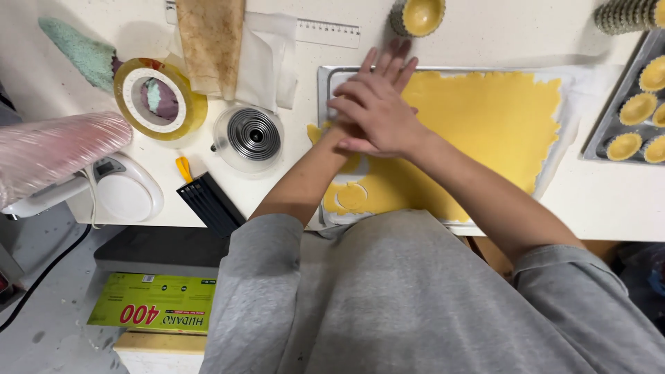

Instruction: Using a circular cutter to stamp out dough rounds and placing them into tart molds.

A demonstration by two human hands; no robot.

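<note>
We press our right hand (377, 114), fingers flat, over our left hand (391, 66), also spread open, onto the smooth yellow rolled dough sheet (485, 118). It lies on a rectangular metal tray (324, 83), a round cut disc (352, 196) near its ragged edge.

You had two hands stacked, left hand (388, 66) under right hand (374, 114), on one dough sheet (485, 125) in one tray (324, 86). One cut round (352, 197) lay near you. One filled tart tin (418, 15) stood alone; five more (637, 107) showed in the far pan (606, 131). Also counted: one tin stack (627, 14), one cutter set (251, 135), one scale (125, 190), one ruler (325, 31).
</note>
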